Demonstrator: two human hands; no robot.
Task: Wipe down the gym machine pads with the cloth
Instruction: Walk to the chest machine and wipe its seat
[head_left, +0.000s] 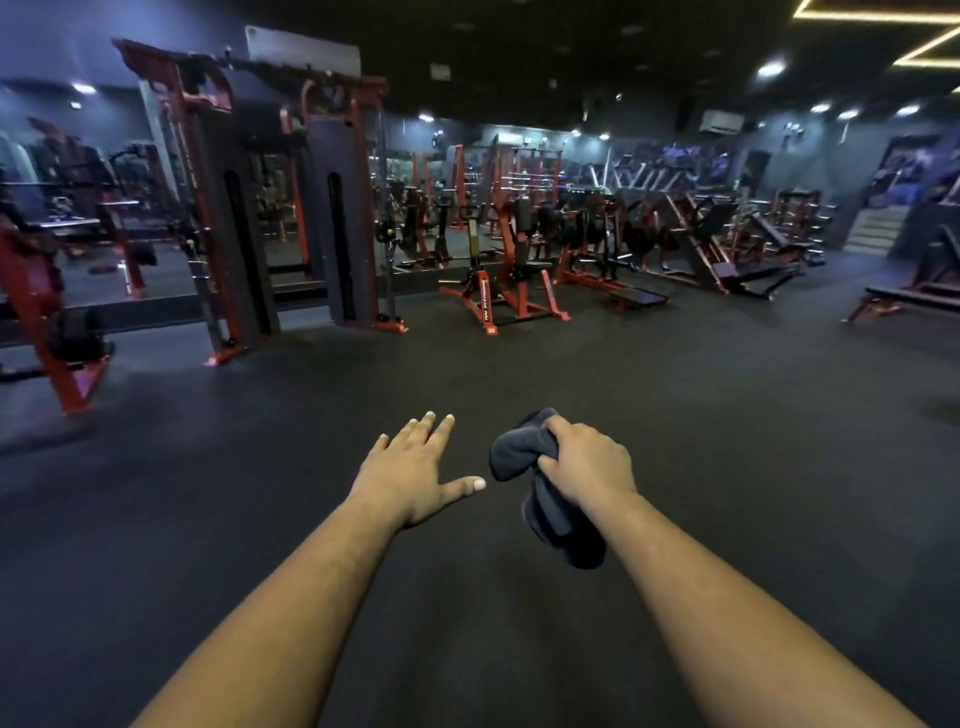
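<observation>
Hanging loose from the closed right hand (584, 465), the cloth (540, 483) could drop; left hand (415, 467) open, empty.

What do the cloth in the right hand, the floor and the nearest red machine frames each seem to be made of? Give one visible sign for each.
Cloth: soft dark fabric, perhaps microfibre; it bunches and droops from the right hand.
Floor: probably rubber matting; dark, matte, faintly speckled.
Machine frames: likely painted metal; rigid straight red bars with slight sheen.
</observation>
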